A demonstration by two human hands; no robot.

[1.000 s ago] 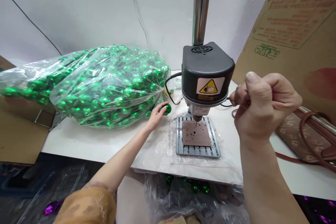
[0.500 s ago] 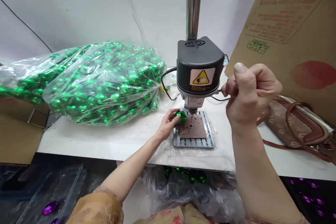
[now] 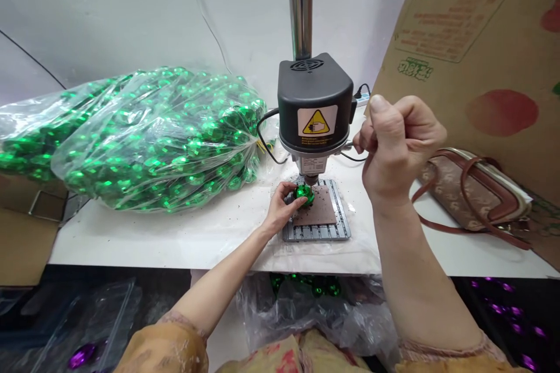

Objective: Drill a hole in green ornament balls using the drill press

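Observation:
Between the thumb and fingers of my left hand [image 3: 282,207] is a shiny green faceted ball [image 3: 304,194]. It sits under the chuck [image 3: 311,180] of a small black bench drill press [image 3: 315,102], above the brown board [image 3: 326,207] on the slotted metal base [image 3: 317,233]. The bit is hidden at the ball. My right hand [image 3: 400,148] is closed in a fist at the right side of the machine, gripping its feed lever [image 3: 347,145], of which only a short piece shows.
A clear bag of green balls [image 3: 175,140] lies left on the white table [image 3: 175,242]. At the right are a brown handbag [image 3: 476,189] and a large cardboard box [image 3: 464,76]. More green balls [image 3: 324,285] lie in plastic below the table edge, purple ones [image 3: 503,309] at lower right.
My left hand has brought the green ball from the board's left edge to beneath the chuck. My right hand stays on the lever. The whole view has shifted slightly.

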